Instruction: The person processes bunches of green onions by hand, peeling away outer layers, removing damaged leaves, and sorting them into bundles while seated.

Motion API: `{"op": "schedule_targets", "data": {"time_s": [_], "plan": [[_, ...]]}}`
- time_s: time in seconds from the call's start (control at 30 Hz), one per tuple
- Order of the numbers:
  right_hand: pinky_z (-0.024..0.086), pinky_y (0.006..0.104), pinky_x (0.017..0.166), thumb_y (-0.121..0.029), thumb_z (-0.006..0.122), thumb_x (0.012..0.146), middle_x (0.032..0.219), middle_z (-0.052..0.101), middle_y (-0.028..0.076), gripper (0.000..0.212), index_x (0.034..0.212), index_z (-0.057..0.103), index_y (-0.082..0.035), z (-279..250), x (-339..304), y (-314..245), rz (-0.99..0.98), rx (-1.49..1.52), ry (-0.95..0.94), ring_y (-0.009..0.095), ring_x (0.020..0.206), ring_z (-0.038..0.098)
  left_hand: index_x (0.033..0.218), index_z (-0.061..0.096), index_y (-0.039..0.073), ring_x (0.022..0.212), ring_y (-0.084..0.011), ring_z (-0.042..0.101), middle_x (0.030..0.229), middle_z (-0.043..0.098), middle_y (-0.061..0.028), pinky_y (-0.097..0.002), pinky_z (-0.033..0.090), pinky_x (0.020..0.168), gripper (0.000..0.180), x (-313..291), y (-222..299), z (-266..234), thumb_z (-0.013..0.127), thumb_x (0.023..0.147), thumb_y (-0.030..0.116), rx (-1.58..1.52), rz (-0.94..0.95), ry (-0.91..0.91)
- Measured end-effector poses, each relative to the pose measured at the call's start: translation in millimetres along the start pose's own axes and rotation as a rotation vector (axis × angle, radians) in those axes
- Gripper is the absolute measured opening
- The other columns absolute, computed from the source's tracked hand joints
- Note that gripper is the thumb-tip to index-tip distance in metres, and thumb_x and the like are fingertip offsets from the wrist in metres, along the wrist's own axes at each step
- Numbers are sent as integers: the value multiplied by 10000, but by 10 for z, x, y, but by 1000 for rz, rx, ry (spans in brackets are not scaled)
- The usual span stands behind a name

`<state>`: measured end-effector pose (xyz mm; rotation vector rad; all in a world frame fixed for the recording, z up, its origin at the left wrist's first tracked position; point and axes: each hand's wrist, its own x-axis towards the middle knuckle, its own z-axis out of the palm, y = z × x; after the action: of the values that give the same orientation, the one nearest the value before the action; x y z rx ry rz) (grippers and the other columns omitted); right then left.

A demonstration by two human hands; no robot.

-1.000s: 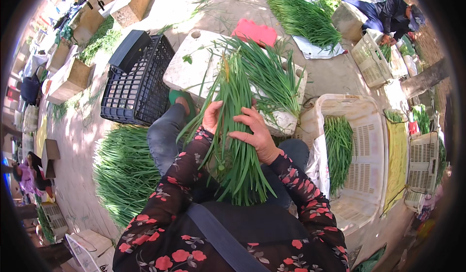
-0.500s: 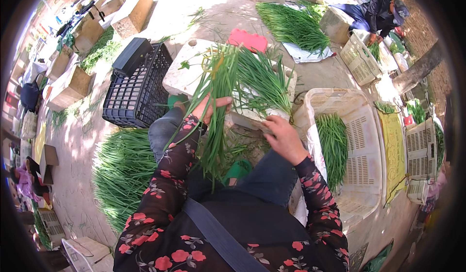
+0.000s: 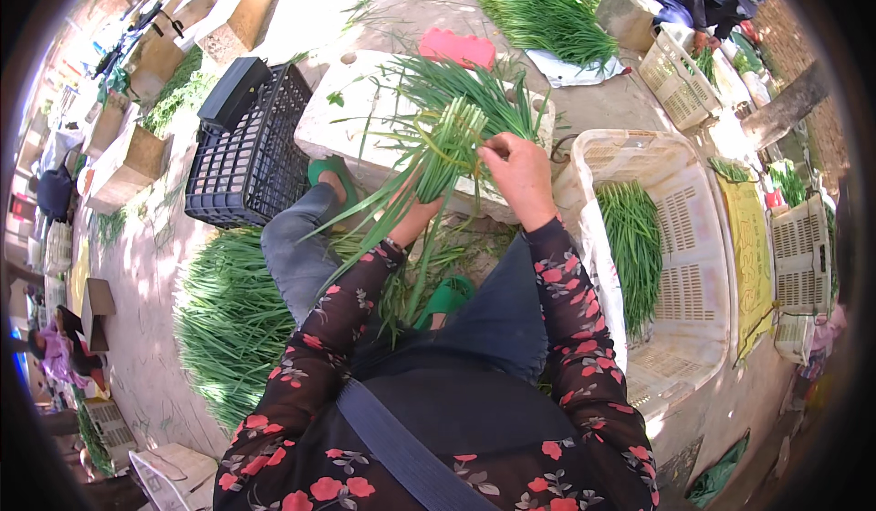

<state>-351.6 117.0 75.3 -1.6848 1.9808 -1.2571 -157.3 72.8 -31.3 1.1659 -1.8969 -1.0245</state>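
Note:
In front of my knees, my left hand (image 3: 417, 218) is closed round a bunch of long green chives (image 3: 443, 166) from below, its fingers partly hidden by the leaves. The pale ends of the bunch point up and away to the right, and loose leaves hang down toward my lap. A thin yellowish strand lies across the bunch near those ends. My right hand (image 3: 523, 175) pinches at the right edge of the pale ends; what sits between its fingertips is too small to make out. Behind, more chives (image 3: 497, 94) lie on a white foam block (image 3: 342, 114).
A black plastic crate (image 3: 245, 151) stands left of the block, with a chive heap (image 3: 228, 315) nearer me. At my right is a large cream basket (image 3: 698, 306) partly filled with chives. A red slab (image 3: 456, 47) sits behind the block. Another person (image 3: 707, 5) works at the far right.
The bunch has tipped and its pale ends now show. My right hand has come up from the block's front edge to those ends. My left hand has shifted slightly right and nearer me.

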Motion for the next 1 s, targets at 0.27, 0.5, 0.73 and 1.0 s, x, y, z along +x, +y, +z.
{"op": "schedule_targets", "data": {"time_s": [0.27, 0.5, 0.73, 1.0], "plan": [[413, 238, 513, -146, 603, 934, 784, 543, 35, 136, 1017, 644, -45, -629, -245, 27, 62, 1881, -343, 97, 604, 470, 1307, 511, 63, 872, -375, 628, 992, 627, -238, -453, 507, 776, 627, -8, -334, -34, 709, 784, 347, 290, 113, 123], [445, 222, 540, -136, 679, 864, 777, 628, 34, 208, 1039, 651, -27, -382, -125, -129, 251, 891, -57, 108, 585, 539, 1258, 540, 77, 873, -360, 638, 972, 649, -179, -405, 523, 747, 502, -30, -87, -13, 679, 789, 189, 227, 200, 105], [413, 254, 504, -167, 700, 833, 637, 573, -5, 204, 860, 647, 28, -113, -169, -93, 240, 396, -168, 73, 572, 517, 1293, 498, 26, 1022, -333, 622, 1126, 623, -188, -367, 509, 842, 479, -116, 229, -109, 628, 837, 87, 329, 302, 82], [444, 208, 520, -220, 600, 948, 847, 645, 60, 175, 954, 643, -51, -971, -478, -42, 219, 1378, 174, 97, 661, 581, 1247, 517, 88, 811, -326, 614, 934, 592, -144, -407, 509, 670, 446, -93, 4, -238, 606, 811, 109, 486, 423, 225]]}}
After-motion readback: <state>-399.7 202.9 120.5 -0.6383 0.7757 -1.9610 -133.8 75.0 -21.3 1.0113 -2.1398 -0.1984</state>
